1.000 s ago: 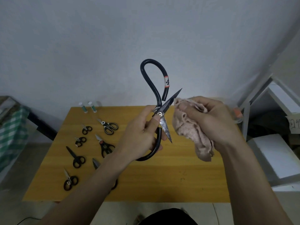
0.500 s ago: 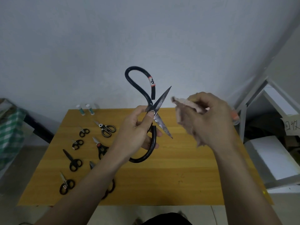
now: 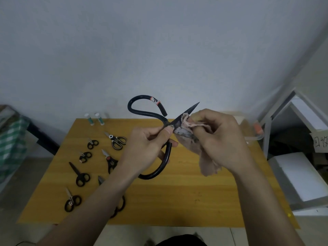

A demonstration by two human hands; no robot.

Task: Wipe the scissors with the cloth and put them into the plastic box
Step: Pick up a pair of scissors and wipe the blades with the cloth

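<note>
A: What do your hands have now?

B: Your left hand [image 3: 149,148] grips the big black scissors [image 3: 160,132] near the pin, up in the air over the worktop [image 3: 177,201]. The blades are spread apart.

A: And the other one?

B: Your right hand [image 3: 218,141] pinches the pink cloth [image 3: 188,132] round the lower blade; the fingers are curled tight.

A: Where is there room?

B: Small scissors [image 3: 81,176] lie along the left side. The near right part of the worktop is bare wood, up to its edge

light: dim, soft and grey | shadows: faint | blur: picture a bit fuzzy | edges: straight lines bend near corners
</note>
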